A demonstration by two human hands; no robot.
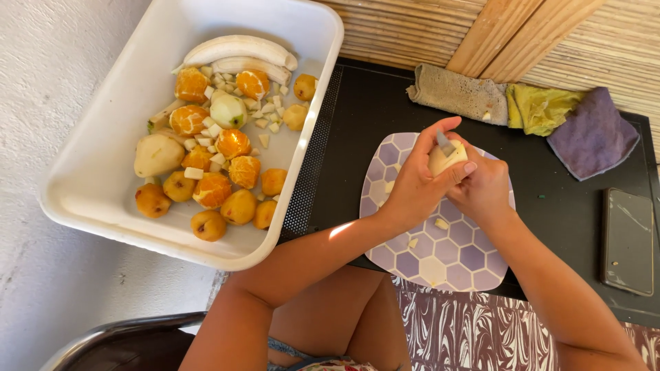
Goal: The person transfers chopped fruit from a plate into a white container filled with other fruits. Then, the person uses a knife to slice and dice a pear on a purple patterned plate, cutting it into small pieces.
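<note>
My left hand [412, 187] and right hand [485, 191] meet above a flat board with a purple and cream hexagon pattern [459, 260]. Between them is a pale peeled piece of fruit [448, 159]. My right hand's fingers wrap around it. A short grey knife blade [445, 143] sticks up at the fruit beside my left thumb, and my left hand seems closed on the knife's hidden handle. A few small pale fruit bits [442, 224] lie on the board below my hands.
A white tub [96, 172] at left holds peeled oranges [213, 190], small yellow fruits, peeled bananas [237, 49], a pale peeled fruit and diced pieces. On the black surface [564, 206] lie three cloths [457, 93] at the back and a dark phone [627, 240] at right.
</note>
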